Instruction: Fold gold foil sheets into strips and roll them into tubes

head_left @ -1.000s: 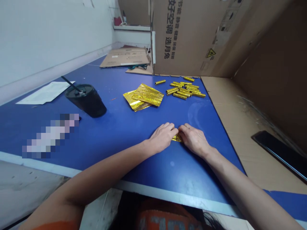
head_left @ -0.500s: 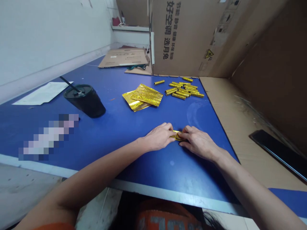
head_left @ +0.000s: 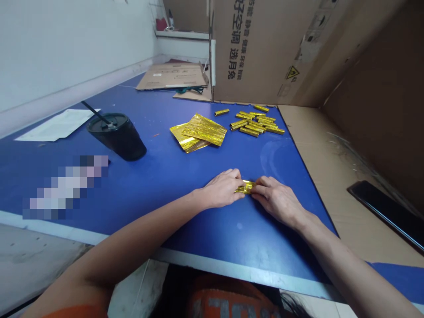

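The left hand (head_left: 224,189) and right hand (head_left: 276,198) pinch opposite ends of a folded gold strip (head_left: 246,187) between them, against the blue table (head_left: 212,234). Beyond the grip, leftward, overlap gold sheets (head_left: 207,130); farther off, slightly right, gold rolls (head_left: 249,132) lie clustered.

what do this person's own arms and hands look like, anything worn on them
The left hand and right hand are ungloved, with no ring, watch or bracelet visible. A plain orange sleeve shows high on the left arm; none shows on the right arm.
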`<state>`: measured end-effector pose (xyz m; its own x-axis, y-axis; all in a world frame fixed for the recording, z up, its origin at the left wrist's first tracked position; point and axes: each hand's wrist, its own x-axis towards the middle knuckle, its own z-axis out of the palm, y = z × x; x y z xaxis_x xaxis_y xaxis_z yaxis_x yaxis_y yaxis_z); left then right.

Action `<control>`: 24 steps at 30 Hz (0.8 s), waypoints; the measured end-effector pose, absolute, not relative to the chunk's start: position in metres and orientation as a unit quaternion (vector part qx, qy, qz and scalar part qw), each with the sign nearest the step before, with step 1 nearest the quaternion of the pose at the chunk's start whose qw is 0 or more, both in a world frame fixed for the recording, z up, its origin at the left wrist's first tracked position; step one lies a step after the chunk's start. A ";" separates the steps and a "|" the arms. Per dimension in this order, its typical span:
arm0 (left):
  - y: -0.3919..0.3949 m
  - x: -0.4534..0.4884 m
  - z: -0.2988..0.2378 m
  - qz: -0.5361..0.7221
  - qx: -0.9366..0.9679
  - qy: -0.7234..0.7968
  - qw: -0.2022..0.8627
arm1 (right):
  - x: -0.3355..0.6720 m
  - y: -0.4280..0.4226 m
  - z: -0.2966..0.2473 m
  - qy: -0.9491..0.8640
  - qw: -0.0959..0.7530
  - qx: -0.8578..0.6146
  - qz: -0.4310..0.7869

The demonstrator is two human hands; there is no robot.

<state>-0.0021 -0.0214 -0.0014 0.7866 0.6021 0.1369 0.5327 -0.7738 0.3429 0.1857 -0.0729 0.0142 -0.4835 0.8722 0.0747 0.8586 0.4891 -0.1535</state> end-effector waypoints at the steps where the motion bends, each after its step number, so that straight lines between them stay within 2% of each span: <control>1: -0.021 -0.002 0.000 0.114 0.935 0.302 0.149 | 0.186 -0.072 0.013 -0.859 0.078 -0.503 0.052; 7: -0.018 -0.002 0.002 0.085 0.938 0.299 0.156 | 0.190 -0.061 0.009 -0.837 0.106 -0.525 0.110; 16: -0.015 -0.002 -0.004 0.061 0.946 0.297 0.118 | 0.188 -0.046 0.018 -0.809 0.068 -0.552 0.189; 24: -0.013 -0.003 -0.006 0.079 0.930 0.322 0.158 | 0.180 -0.041 0.026 -0.787 0.050 -0.576 0.214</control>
